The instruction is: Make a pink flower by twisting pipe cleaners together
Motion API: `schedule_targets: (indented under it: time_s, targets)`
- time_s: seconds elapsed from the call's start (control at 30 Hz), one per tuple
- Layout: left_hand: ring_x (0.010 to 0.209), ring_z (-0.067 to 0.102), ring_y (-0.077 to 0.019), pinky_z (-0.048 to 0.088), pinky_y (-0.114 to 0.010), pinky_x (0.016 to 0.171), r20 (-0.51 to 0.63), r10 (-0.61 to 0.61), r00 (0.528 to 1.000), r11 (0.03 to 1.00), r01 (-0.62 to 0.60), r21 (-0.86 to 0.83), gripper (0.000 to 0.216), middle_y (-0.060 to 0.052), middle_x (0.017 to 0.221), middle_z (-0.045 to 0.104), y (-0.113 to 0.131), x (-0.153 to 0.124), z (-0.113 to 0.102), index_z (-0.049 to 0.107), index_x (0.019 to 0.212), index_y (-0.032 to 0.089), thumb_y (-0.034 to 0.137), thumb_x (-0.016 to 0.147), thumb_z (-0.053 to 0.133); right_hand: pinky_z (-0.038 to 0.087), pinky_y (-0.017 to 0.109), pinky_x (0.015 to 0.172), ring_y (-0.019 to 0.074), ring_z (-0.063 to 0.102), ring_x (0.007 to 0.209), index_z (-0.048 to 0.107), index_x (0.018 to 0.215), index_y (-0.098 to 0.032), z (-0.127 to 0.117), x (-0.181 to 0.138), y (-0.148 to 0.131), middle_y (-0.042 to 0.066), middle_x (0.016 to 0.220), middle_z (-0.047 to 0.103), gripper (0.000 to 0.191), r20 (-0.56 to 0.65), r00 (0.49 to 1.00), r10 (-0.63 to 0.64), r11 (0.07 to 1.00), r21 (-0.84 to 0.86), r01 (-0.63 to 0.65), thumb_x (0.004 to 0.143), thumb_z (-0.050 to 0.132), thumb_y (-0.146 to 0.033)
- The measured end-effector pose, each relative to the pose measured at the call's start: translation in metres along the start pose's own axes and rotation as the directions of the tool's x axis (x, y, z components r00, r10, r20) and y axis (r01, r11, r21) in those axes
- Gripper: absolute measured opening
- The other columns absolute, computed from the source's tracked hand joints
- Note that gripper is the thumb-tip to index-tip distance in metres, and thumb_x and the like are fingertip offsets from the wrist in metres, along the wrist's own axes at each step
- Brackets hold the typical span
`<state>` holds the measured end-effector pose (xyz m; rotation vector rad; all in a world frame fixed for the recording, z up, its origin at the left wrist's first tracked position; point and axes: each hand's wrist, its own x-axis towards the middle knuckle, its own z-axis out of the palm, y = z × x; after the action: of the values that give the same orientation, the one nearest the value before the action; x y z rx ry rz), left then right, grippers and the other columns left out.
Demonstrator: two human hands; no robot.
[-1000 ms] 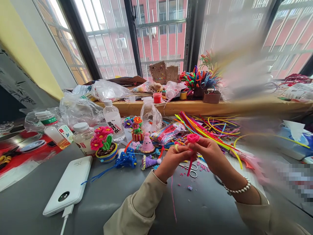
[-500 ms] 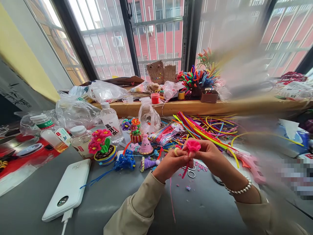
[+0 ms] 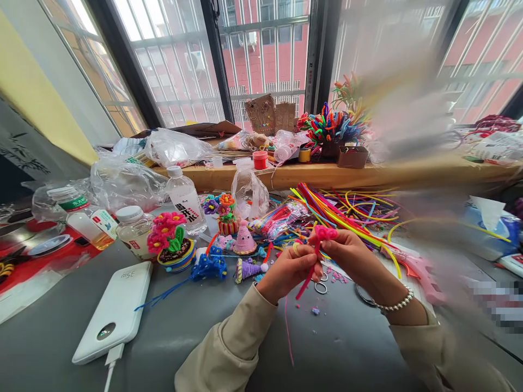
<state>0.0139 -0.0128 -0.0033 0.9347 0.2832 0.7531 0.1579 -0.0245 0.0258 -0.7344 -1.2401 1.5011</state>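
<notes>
A bright pink pipe-cleaner flower (image 3: 326, 233) is held up between my two hands above the grey table. My left hand (image 3: 295, 268), with a yellowish ring, pinches its stem, whose tail sticks out below the fingers. My right hand (image 3: 345, 251), with a beaded bracelet at the wrist, grips the looped petals from the right side. Just under the hands lie scissors (image 3: 321, 287), partly hidden, and small pink scraps. A thin pink strand (image 3: 289, 332) lies on the table below my left hand.
Loose coloured pipe cleaners (image 3: 322, 209) are heaped behind my hands. On the left stand a pot of pink flowers (image 3: 170, 239), a water bottle (image 3: 184, 198) and a white power bank (image 3: 116, 310). A pink glue gun (image 3: 425, 280) lies to the right.
The pink flower has turned in my hands: its petals faced up toward me before, and now its side and stem show. My hands stay almost in place.
</notes>
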Motion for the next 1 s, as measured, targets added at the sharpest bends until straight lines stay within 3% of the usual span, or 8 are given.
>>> schedule_targets:
  time_s: [0.27,0.5,0.6,0.73,0.9,1.0]
  targets:
    - [0.042,0.048,-0.0052,0.035,-0.018,0.045,-0.069,0.074,0.995,0.997,-0.071,0.044,0.015,0.000,0.051,0.056,0.0007,0.0017,0.0040,0.060,0.073,0.011,0.025,0.069,0.060,0.040,0.023,0.063,0.0090,0.052,0.062,0.067,0.068,-0.016,-0.0016,0.0050,0.0057,0.000,0.066,0.060,0.016,-0.071,0.997,0.022,0.998,0.063,-0.018,0.064,0.067,-0.031]
    - [0.047,0.049,-0.0059,0.037,-0.019,0.050,-0.202,0.155,0.967,0.970,-0.110,0.218,0.017,0.000,0.055,0.059,0.0000,0.0045,0.0019,0.061,0.068,0.011,0.028,0.065,0.064,0.040,0.025,0.050,0.0105,0.051,0.050,0.063,0.070,-0.017,0.0008,0.0053,0.0067,-0.001,0.057,0.057,0.020,0.016,0.999,0.029,0.999,0.046,-0.029,0.070,0.059,-0.036]
    - [0.052,0.053,-0.0082,0.041,-0.022,0.057,-0.253,0.171,0.952,0.967,-0.112,0.230,0.017,-0.001,0.059,0.061,0.0006,0.0048,0.0031,0.061,0.068,0.012,0.029,0.064,0.064,0.041,0.025,0.057,0.0106,0.051,0.058,0.064,0.069,-0.016,-0.0026,0.0065,0.0086,0.000,0.063,0.059,0.020,-0.077,0.997,-0.018,0.997,-0.073,0.012,0.068,0.061,-0.036]
    - [0.070,0.057,-0.0121,0.042,-0.024,0.068,-0.349,0.283,0.894,0.934,-0.173,0.313,0.021,-0.002,0.073,0.063,0.0022,0.0053,0.0059,0.061,0.077,0.014,0.024,0.060,0.067,0.042,0.028,0.066,0.0140,0.052,0.071,0.064,0.074,-0.018,-0.0061,0.0087,0.0102,0.002,0.073,0.057,0.021,-0.131,0.980,-0.150,0.941,-0.322,0.101,0.070,0.058,-0.038]
    - [0.079,0.057,-0.0132,0.042,-0.023,0.070,-0.369,0.395,0.842,0.885,-0.241,0.398,0.027,-0.002,0.084,0.063,0.0015,0.0051,0.0048,0.059,0.087,0.017,0.021,0.061,0.066,0.040,0.029,0.070,0.0144,0.050,0.075,0.064,0.074,-0.019,-0.0030,0.0081,0.0100,0.002,0.077,0.050,0.017,-0.066,0.941,-0.333,0.731,-0.648,0.213,0.073,0.056,-0.034]
    - [0.080,0.056,-0.0130,0.041,-0.023,0.072,-0.372,0.431,0.822,0.865,-0.259,0.429,0.019,-0.003,0.082,0.063,0.0009,0.0051,0.0035,0.061,0.081,0.015,0.021,0.063,0.065,0.040,0.029,0.069,0.0144,0.049,0.075,0.063,0.074,-0.019,-0.0003,0.0070,0.0106,0.002,0.074,0.049,0.016,-0.024,0.931,-0.363,0.654,-0.718,0.236,0.074,0.056,-0.033]
